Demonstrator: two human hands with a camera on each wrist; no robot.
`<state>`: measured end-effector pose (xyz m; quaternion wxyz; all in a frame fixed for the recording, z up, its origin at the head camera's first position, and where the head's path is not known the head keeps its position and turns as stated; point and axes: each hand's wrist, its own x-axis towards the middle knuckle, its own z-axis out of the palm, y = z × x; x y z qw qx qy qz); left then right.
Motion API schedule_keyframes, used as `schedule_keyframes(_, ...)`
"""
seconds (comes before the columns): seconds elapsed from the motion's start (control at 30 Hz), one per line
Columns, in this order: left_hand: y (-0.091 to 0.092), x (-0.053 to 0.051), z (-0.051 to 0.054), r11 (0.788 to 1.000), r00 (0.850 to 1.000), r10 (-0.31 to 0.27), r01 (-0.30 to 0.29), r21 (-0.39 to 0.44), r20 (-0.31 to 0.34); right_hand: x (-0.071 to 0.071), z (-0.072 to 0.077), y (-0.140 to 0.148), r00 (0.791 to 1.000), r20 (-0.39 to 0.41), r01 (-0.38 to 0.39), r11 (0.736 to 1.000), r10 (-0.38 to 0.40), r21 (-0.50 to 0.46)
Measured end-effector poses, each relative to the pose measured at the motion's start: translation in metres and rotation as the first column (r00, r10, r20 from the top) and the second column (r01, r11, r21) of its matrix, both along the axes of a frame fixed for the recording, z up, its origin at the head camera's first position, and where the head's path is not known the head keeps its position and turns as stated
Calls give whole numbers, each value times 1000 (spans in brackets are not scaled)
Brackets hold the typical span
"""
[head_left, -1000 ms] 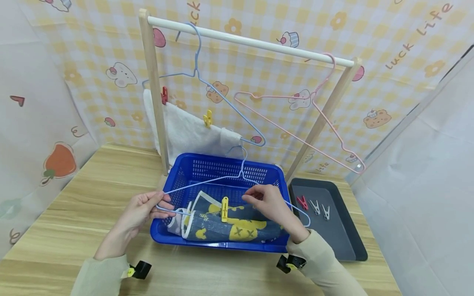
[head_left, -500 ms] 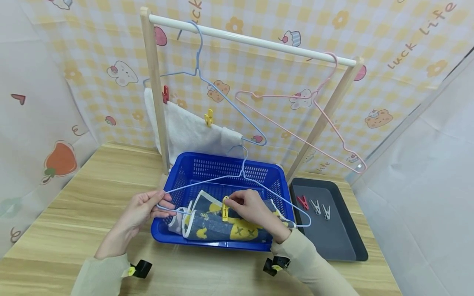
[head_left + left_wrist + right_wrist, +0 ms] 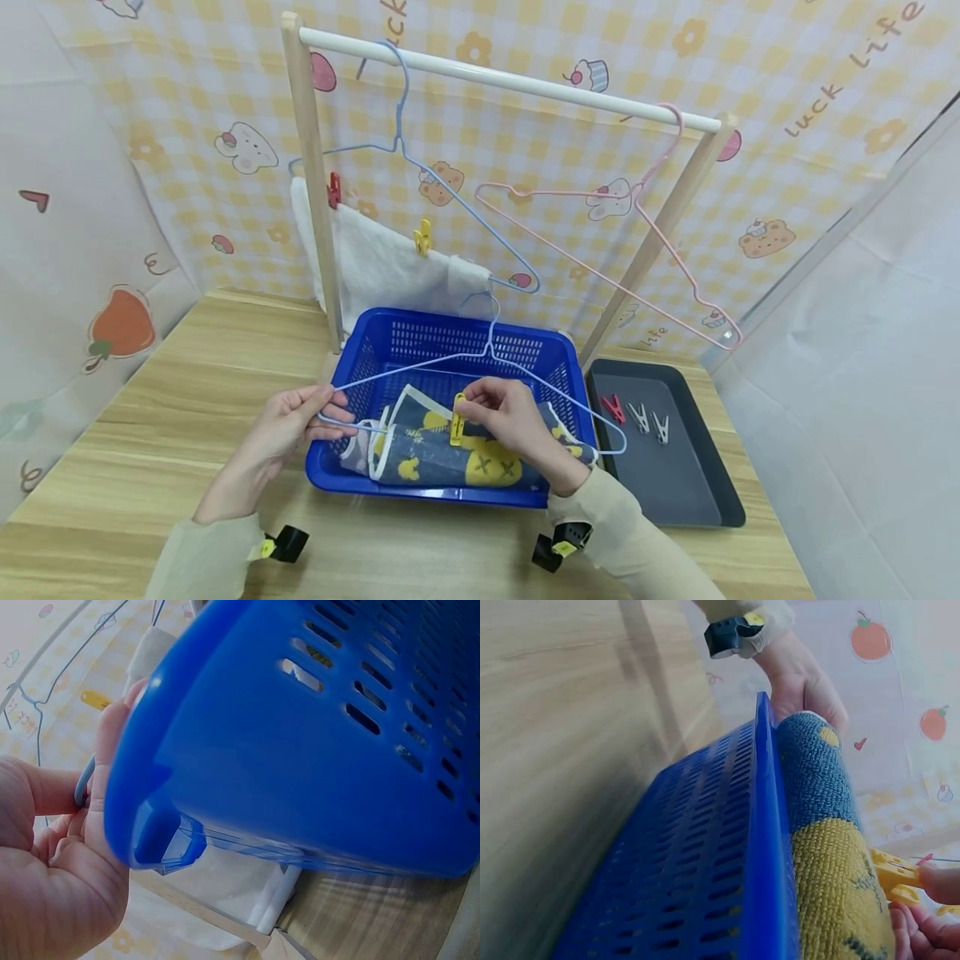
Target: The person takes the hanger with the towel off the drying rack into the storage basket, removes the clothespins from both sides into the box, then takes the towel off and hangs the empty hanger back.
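At the left corner of a light blue wire hanger point(image 3: 420, 367), my left hand point(image 3: 300, 414) grips the wire; the left wrist view shows the wire between thumb and fingers. A dark blue-grey towel point(image 3: 431, 460) with yellow figures is folded over the hanger's lower bar, above the blue basket point(image 3: 360, 487). My right hand point(image 3: 513, 417) pinches the upper end of a yellow clothespin point(image 3: 457, 427) standing on the towel's folded edge. In the right wrist view, the clothespin point(image 3: 895, 871) lies against the towel point(image 3: 821, 780). Whether its jaws bite the wire cannot be seen.
Behind the basket stands a rack with a white rail point(image 3: 510, 79). From it hang a blue hanger with a white towel point(image 3: 382, 262), clipped by red and yellow clothespins, and a pink hanger point(image 3: 558, 193). A grey tray point(image 3: 675, 487) at right holds a red clothespin point(image 3: 612, 409) and two silver ones.
My right hand has moved left from above the towel's right part to the yellow clothespin and now pinches it. The clothespin has tilted slightly. My left hand stays at the hanger's corner.
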<state>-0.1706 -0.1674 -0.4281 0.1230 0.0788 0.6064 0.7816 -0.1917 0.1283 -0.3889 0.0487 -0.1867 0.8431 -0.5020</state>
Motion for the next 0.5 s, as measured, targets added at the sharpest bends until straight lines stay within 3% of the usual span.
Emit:
schedule_keyframes(0.17, 1, 0, 1, 1000, 1000, -3, 3, 3, -10, -2, 3, 7, 999, -2, 45, 998, -45, -52)
schedule_keyframes(0.37, 0, 0, 1, 1000, 1000, 3, -3, 13, -5, -5, 13, 24, 999, -14, 44, 998, -45, -55)
schedule_keyframes(0.5, 0, 0, 1, 1000, 1000, 3, -3, 16, -3, -7, 19, 41, 995, 12, 104, 994, -104, -40)
